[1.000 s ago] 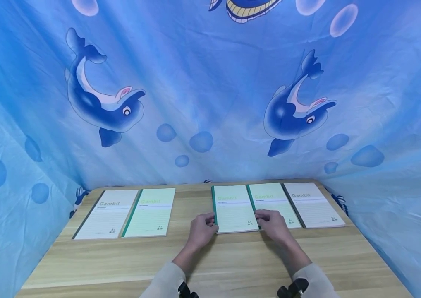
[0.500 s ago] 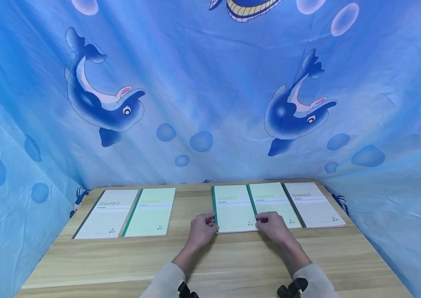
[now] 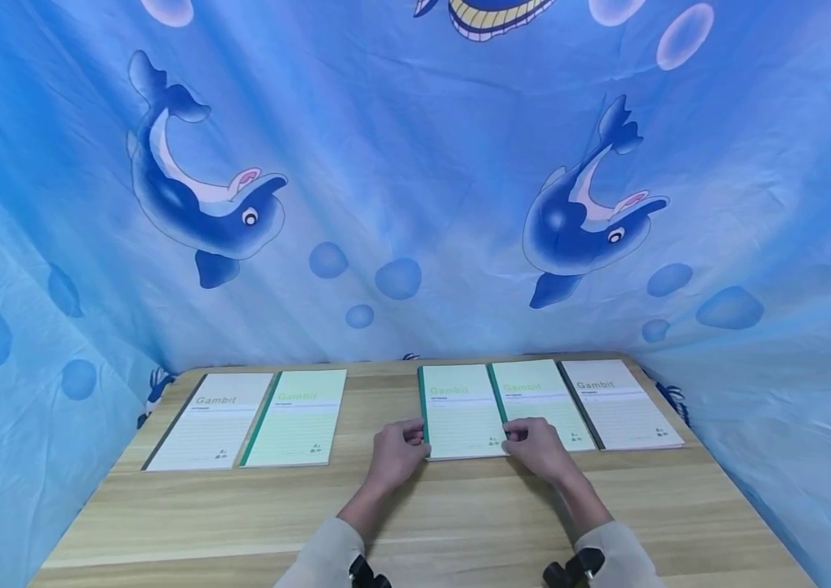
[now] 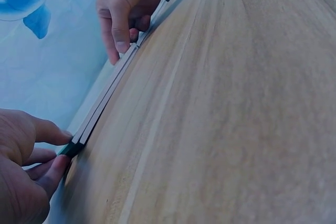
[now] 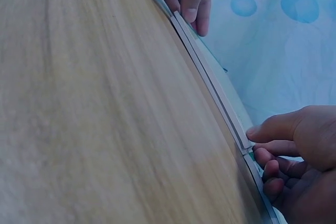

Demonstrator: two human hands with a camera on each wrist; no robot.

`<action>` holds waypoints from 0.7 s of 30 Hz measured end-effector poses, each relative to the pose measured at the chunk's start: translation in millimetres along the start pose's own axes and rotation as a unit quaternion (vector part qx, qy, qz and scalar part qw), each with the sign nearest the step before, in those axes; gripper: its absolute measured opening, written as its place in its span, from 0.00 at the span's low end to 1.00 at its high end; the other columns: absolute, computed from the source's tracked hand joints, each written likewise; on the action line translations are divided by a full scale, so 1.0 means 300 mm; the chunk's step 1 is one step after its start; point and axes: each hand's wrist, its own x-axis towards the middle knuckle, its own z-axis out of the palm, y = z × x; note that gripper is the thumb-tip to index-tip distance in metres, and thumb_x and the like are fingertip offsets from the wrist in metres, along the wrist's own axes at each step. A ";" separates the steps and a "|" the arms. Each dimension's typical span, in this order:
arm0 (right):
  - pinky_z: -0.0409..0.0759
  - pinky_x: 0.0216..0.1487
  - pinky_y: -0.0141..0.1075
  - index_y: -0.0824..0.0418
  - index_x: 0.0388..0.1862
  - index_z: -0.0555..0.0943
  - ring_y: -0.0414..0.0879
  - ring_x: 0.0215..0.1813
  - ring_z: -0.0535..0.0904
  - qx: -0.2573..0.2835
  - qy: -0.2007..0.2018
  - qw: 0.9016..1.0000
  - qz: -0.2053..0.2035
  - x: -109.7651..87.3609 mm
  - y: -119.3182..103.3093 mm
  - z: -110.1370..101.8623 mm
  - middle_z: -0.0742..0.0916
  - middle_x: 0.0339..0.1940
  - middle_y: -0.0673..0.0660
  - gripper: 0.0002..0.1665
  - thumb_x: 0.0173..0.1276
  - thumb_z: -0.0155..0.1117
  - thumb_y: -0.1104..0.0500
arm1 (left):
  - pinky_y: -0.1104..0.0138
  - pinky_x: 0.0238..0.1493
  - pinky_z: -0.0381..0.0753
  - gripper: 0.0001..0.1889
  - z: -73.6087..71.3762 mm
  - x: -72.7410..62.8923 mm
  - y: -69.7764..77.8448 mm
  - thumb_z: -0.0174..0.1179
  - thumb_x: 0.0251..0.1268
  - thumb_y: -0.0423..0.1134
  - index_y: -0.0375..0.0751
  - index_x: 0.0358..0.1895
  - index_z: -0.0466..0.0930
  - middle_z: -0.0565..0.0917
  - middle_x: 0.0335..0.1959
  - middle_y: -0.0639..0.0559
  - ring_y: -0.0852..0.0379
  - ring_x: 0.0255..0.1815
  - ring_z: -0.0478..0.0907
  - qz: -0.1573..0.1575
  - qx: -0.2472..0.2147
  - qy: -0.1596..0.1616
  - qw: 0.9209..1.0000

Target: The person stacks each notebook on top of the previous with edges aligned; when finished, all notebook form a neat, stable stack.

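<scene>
A pale green notebook (image 3: pixel 462 416) with a dark green spine lies right of the table's middle. My left hand (image 3: pixel 397 453) pinches its spine near the lower left corner; in the left wrist view the fingers (image 4: pixel 55 134) meet that corner. My right hand (image 3: pixel 537 447) holds the lower right corner, with the thumb (image 5: pixel 268 128) against the edge in the right wrist view. Two layers show along the front edge, so it seems to lie on another notebook. Just right of it, partly behind my right hand, is a second green notebook (image 3: pixel 536 392).
A white notebook (image 3: pixel 617 408) with a dark spine lies at the far right. Another white notebook (image 3: pixel 206 429) and a green notebook (image 3: pixel 296 420) lie at the left. All rest on the wooden table (image 3: pixel 415 531), before a blue dolphin-print curtain (image 3: pixel 401 163).
My right fingers have shifted slightly inward onto the notebook's lower right corner. My left hand and the notebooks stay nearly where they were.
</scene>
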 end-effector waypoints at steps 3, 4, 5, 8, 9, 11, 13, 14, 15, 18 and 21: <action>0.76 0.33 0.29 0.69 0.56 0.85 0.44 0.36 0.79 0.009 -0.002 1.000 0.003 0.001 0.000 0.002 0.87 0.37 0.56 0.22 0.63 0.69 0.67 | 0.65 0.51 0.90 0.24 -0.004 -0.001 0.002 0.66 0.56 0.26 0.27 0.59 0.82 0.89 0.50 0.36 0.46 0.51 0.87 -0.001 -0.002 0.001 1.000; 0.76 0.33 0.29 0.68 0.57 0.85 0.44 0.37 0.79 0.013 -0.002 1.000 0.007 0.000 -0.001 0.002 0.87 0.38 0.56 0.22 0.63 0.68 0.66 | 0.65 0.51 0.90 0.24 -0.005 -0.001 0.001 0.66 0.56 0.26 0.27 0.59 0.82 0.89 0.50 0.36 0.46 0.51 0.87 0.000 -0.001 0.000 1.000; 0.76 0.33 0.29 0.68 0.57 0.85 0.44 0.37 0.79 0.016 -0.002 1.000 0.010 -0.001 -0.001 0.002 0.88 0.40 0.57 0.22 0.64 0.68 0.66 | 0.65 0.50 0.90 0.24 -0.006 -0.001 0.000 0.66 0.56 0.27 0.27 0.59 0.82 0.89 0.50 0.35 0.46 0.51 0.87 0.001 0.000 0.000 1.000; 0.77 0.32 0.30 0.67 0.58 0.84 0.45 0.37 0.79 0.023 -0.004 1.000 0.020 -0.002 0.001 -0.001 0.89 0.47 0.59 0.22 0.65 0.65 0.66 | 0.65 0.51 0.90 0.23 -0.008 -0.002 -0.005 0.66 0.57 0.27 0.27 0.58 0.82 0.89 0.50 0.35 0.46 0.51 0.88 0.004 0.001 -0.001 1.000; 0.77 0.33 0.31 0.66 0.59 0.84 0.45 0.39 0.80 0.024 -0.005 0.999 0.020 -0.003 0.002 -0.002 0.89 0.49 0.60 0.22 0.65 0.65 0.66 | 0.65 0.51 0.90 0.22 -0.008 -0.003 -0.008 0.66 0.58 0.27 0.27 0.58 0.83 0.89 0.50 0.35 0.46 0.51 0.88 0.005 0.001 -0.001 1.000; 0.79 0.37 0.33 0.66 0.59 0.85 0.46 0.42 0.81 0.025 -0.006 0.999 0.021 -0.004 0.006 -0.005 0.89 0.53 0.62 0.21 0.66 0.64 0.65 | 0.65 0.51 0.90 0.22 -0.008 -0.003 -0.013 0.67 0.58 0.27 0.28 0.58 0.83 0.89 0.51 0.35 0.46 0.51 0.88 0.008 0.002 -0.001 1.000; 0.82 0.43 0.36 0.65 0.58 0.85 0.48 0.48 0.83 0.022 -0.004 1.000 0.016 -0.004 0.012 -0.008 0.89 0.56 0.63 0.21 0.67 0.64 0.64 | 0.66 0.51 0.90 0.21 -0.007 -0.002 -0.018 0.67 0.58 0.27 0.28 0.58 0.83 0.89 0.50 0.36 0.47 0.51 0.88 0.012 0.003 -0.001 1.000; 0.83 0.46 0.39 0.65 0.58 0.85 0.49 0.51 0.83 0.021 -0.003 1.000 0.013 -0.004 0.014 -0.009 0.89 0.57 0.64 0.20 0.68 0.64 0.64 | 0.66 0.50 0.90 0.21 -0.006 -0.001 -0.019 0.67 0.58 0.26 0.28 0.58 0.83 0.89 0.50 0.36 0.47 0.50 0.88 0.014 0.004 0.000 1.000; 0.84 0.51 0.41 0.64 0.58 0.86 0.51 0.54 0.83 0.020 -0.001 1.000 0.011 -0.004 0.016 -0.010 0.89 0.57 0.64 0.20 0.68 0.63 0.64 | 0.66 0.50 0.90 0.21 -0.006 -0.001 -0.020 0.67 0.58 0.26 0.29 0.57 0.84 0.89 0.50 0.36 0.47 0.50 0.88 0.015 0.004 0.000 1.000; 0.84 0.60 0.49 0.64 0.57 0.86 0.56 0.61 0.83 0.016 0.001 1.000 0.005 -0.003 0.022 -0.012 0.88 0.59 0.65 0.19 0.69 0.63 0.64 | 0.66 0.50 0.90 0.21 -0.005 0.000 -0.018 0.67 0.58 0.26 0.29 0.57 0.84 0.89 0.50 0.36 0.47 0.50 0.88 0.016 0.003 0.000 1.000; 0.82 0.65 0.54 0.63 0.57 0.86 0.60 0.65 0.82 0.016 0.001 1.000 0.003 0.000 0.025 -0.012 0.88 0.60 0.65 0.18 0.70 0.62 0.64 | 0.67 0.51 0.90 0.21 -0.005 0.000 -0.014 0.67 0.59 0.26 0.30 0.57 0.84 0.89 0.51 0.36 0.47 0.51 0.88 0.012 0.003 0.001 1.000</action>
